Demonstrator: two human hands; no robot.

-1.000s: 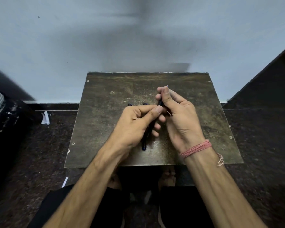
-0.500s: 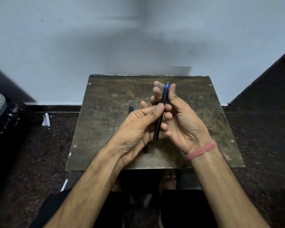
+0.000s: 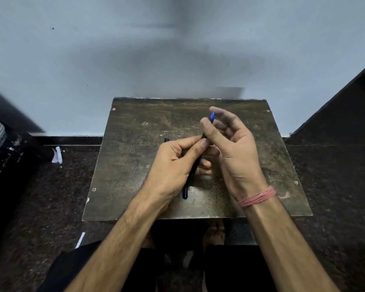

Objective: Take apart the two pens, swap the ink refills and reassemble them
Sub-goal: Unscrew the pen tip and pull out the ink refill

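Over table [image 3: 135, 165], hands [image 3: 171, 165] pinching pen [image 3: 195, 165].

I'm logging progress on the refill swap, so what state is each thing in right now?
Held pen: off the table, blue tip up, pinched by both hands.
Second pen: lying on the table, mostly hidden.
Left hand: shut on held pen.
Right hand: thumb on pen, fingers spread.

Plain domestic room, bare pale wall [image 3: 93, 60], dark speckled stone floor [image 3: 40, 197], low worn board [image 3: 135, 165]
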